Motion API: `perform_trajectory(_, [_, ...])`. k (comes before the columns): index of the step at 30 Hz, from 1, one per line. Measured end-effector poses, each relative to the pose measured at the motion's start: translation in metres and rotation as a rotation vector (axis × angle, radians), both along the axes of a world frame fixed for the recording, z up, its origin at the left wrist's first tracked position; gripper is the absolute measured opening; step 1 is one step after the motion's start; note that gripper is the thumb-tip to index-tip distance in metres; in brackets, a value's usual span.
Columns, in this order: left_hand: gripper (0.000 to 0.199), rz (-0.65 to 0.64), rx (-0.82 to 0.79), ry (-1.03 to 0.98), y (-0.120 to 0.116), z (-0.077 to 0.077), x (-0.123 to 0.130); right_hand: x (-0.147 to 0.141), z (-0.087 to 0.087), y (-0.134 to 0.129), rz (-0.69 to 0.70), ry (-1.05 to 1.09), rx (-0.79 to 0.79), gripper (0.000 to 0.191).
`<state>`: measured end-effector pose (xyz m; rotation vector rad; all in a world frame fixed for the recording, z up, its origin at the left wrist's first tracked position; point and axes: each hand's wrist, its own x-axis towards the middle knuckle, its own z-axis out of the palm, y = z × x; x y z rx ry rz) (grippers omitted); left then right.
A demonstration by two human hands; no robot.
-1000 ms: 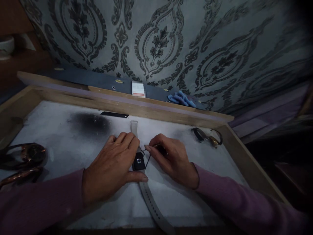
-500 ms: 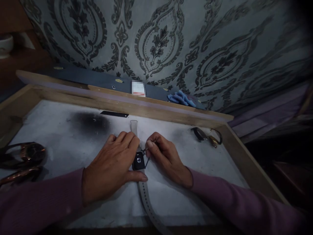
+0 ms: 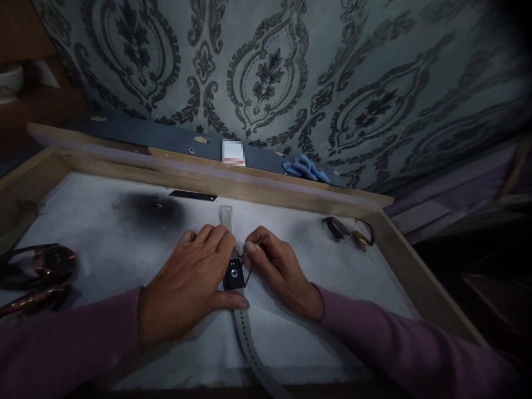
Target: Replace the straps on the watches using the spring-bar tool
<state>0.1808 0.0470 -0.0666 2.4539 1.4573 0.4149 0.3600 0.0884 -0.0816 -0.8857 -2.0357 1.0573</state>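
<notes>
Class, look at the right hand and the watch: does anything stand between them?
Only a thin dark strip stands partly between the right hand and the watch, slanting up from the watch's lower right corner. I see nothing else in between.

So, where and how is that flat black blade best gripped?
Probably pinch the black blade at its right, holed end, from above and the near side: it lies flat, its left end pointed, the wooden back wall behind it.

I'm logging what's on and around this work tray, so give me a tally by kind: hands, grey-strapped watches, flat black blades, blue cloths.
Hands: 2 (left hand, right hand)
Grey-strapped watch: 1
Flat black blade: 1
Blue cloth: 1
Total: 5
</notes>
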Motion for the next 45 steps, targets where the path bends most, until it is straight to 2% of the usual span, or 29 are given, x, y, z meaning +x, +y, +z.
perform_trajectory(23, [0.063, -0.04, -0.013, 0.069, -0.0005, 0.002, -0.0006, 0.0001, 0.0025, -0.0017, 0.034, -0.039, 0.055, 0.015])
perform_trajectory(34, [0.054, -0.025, -0.001, 0.033, -0.001, 0.0016, -0.0003, 0.0014, 0.0018, -0.0017, 0.02, -0.075, 0.084, 0.017])
perform_trajectory(45, [0.06, -0.03, 0.009, 0.025, -0.0013, 0.0012, -0.0001, -0.0002, 0.0012, -0.0013, 0.026, -0.033, 0.086, 0.016])
